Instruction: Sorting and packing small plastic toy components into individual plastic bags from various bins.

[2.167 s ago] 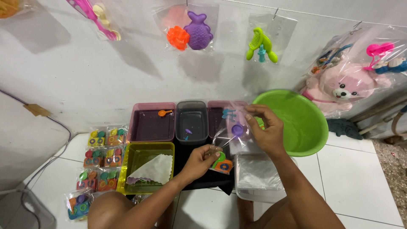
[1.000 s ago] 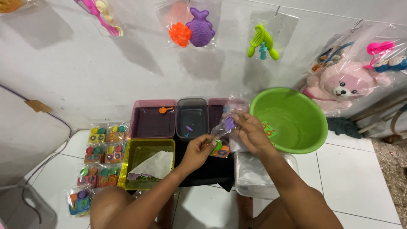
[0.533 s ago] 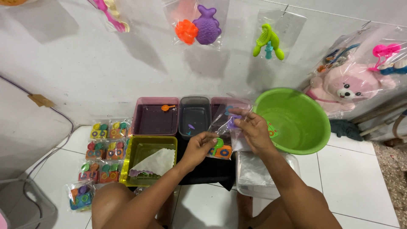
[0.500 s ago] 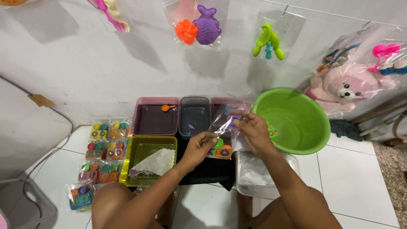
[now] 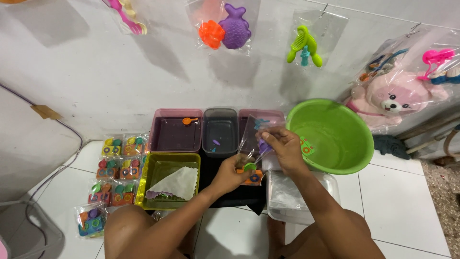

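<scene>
Far left on the floor: toy packs (image 5: pixel 112 177). Next, a yellow tray (image 5: pixel 143 184) with a white cloth (image 5: pixel 176 182). Your left hand (image 5: pixel 232 172) pinches the bottom of the clear bag (image 5: pixel 251 136), over the black mat, in front of the bins. Your right hand (image 5: pixel 282 148) grips the bag's upper part with a purple spoon (image 5: pixel 262 145). Green basin (image 5: pixel 357 144) just to the right.

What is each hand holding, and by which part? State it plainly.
Both hands hold one clear bag of small toys. The left hand pinches its lower end, by the green piece. The right hand grips its upper right edge, fingers over a purple piece.
</scene>
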